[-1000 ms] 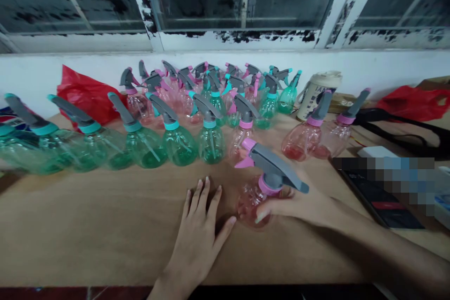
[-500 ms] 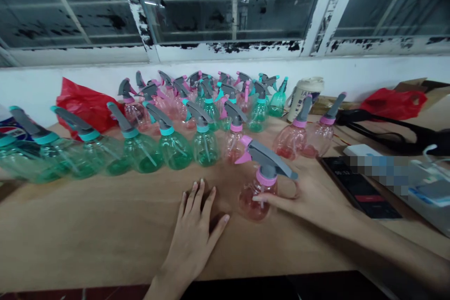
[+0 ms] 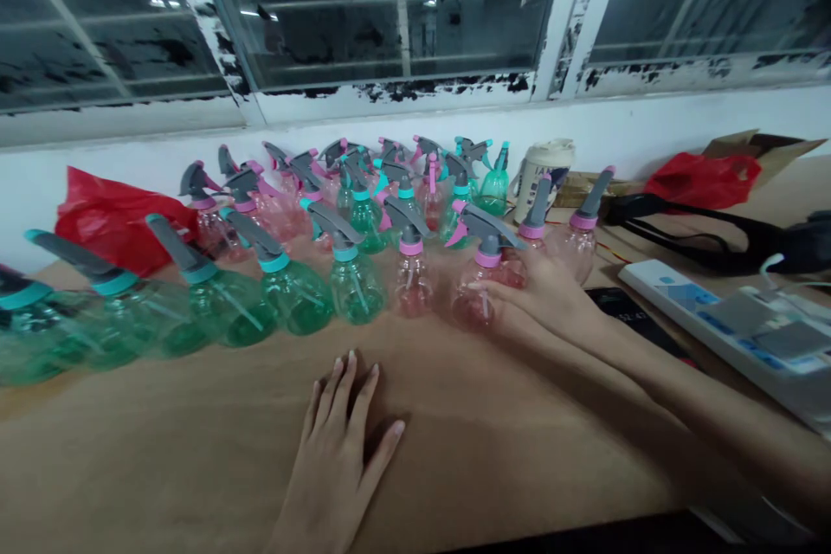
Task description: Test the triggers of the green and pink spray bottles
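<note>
My right hand (image 3: 542, 299) grips a pink spray bottle (image 3: 479, 286) with a grey trigger head and pink collar. The bottle stands upright in the front row, beside another pink bottle (image 3: 412, 277). My left hand (image 3: 341, 441) lies flat on the wooden table (image 3: 162, 441), fingers spread, holding nothing. Green spray bottles (image 3: 292, 290) with teal collars continue the front row to the left.
Several more pink and green spray bottles (image 3: 363, 182) crowd the back by the white wall. A red plastic bag (image 3: 110, 221) lies far left, a cream cup (image 3: 538, 177) and another red bag (image 3: 701, 177) to the right. A white power strip (image 3: 727, 320) and black straps (image 3: 707, 234) lie right.
My right hand has carried the pink bottle away from me and set it into the front row beside the other pink bottle. My left hand has stayed flat on the table.
</note>
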`<state>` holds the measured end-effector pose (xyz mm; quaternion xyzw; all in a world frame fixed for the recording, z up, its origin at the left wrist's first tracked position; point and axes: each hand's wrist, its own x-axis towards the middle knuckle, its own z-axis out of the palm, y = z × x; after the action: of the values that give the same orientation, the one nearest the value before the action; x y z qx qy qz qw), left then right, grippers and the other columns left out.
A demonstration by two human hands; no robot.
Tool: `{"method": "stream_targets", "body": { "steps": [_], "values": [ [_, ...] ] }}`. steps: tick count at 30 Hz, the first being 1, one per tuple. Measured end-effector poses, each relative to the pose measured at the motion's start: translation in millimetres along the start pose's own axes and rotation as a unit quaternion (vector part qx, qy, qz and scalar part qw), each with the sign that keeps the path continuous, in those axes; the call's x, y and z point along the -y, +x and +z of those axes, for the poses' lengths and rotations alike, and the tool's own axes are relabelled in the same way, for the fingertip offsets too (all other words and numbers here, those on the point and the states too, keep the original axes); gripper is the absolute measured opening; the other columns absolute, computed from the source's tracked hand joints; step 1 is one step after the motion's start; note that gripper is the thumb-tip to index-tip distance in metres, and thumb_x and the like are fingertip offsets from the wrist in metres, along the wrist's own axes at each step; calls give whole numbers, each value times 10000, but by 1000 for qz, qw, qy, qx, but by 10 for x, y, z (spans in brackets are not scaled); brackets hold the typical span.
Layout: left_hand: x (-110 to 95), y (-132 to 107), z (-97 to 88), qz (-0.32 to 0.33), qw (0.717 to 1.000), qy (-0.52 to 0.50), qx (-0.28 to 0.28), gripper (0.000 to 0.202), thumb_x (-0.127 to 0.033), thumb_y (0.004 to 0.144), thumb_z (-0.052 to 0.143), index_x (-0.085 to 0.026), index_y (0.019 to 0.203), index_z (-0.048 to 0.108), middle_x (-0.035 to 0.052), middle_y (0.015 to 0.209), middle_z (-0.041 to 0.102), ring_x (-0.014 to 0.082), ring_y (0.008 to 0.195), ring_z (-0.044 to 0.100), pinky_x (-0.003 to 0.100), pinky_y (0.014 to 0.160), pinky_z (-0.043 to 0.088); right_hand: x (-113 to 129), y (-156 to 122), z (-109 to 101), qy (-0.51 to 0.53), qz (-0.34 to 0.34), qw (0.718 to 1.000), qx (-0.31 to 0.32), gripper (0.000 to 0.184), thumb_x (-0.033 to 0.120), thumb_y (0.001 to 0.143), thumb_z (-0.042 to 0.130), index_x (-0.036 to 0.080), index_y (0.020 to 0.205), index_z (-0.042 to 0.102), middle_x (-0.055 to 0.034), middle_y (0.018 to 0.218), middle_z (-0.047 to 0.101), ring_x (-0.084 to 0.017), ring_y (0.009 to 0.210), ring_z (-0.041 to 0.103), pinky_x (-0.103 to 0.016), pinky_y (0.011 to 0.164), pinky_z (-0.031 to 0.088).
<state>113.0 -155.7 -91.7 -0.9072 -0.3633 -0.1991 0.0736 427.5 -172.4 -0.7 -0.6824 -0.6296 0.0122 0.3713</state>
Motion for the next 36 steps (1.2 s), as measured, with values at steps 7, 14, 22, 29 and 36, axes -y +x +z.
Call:
{"method": "stream_targets", "body": {
  "steps": [7,14,22,29,36],
  "values": [
    [31,-5,29,5,1000,-7,-13,585,-385,951,442,-192,1479,283,151,1525,350,340,1377,358,566,1067,364,-20,171,106,-33,8,999,-17,404,484,812,651,179,1074,618,-120,937,708,-326,848,676,-446,715,525],
    [32,-5,43,6,1000,9,-18,640,-382,957,413,-226,1524,160,137,1535,334,350,1362,379,567,1053,380,-43,271,184,-21,1,1000,-19,346,441,836,637,173,1054,606,-120,938,703,-312,852,678,-459,753,530],
    [36,12,90,4,1000,15,-22,641,-363,964,370,-229,1533,105,159,1532,325,371,1344,400,599,1010,414,-68,-25,-87,43,39,997,-47,460,504,829,628,205,1177,595,-112,1055,720,-313,966,684,-486,816,550],
    [-73,85,183,37,999,14,-22,643,-384,951,384,-222,1525,143,155,1527,343,363,1335,417,562,1004,426,-389,-174,-382,-1,77,988,-131,319,478,851,609,178,935,676,-79,905,733,-209,664,675,-342,610,531],
    [-217,208,173,94,994,43,-25,652,-389,936,415,-173,1514,204,181,1485,410,360,1260,508,509,961,466,-389,44,-206,-225,81,960,-143,513,568,852,571,145,1136,635,-152,980,736,-327,872,687,-402,682,499]
  ]
}}
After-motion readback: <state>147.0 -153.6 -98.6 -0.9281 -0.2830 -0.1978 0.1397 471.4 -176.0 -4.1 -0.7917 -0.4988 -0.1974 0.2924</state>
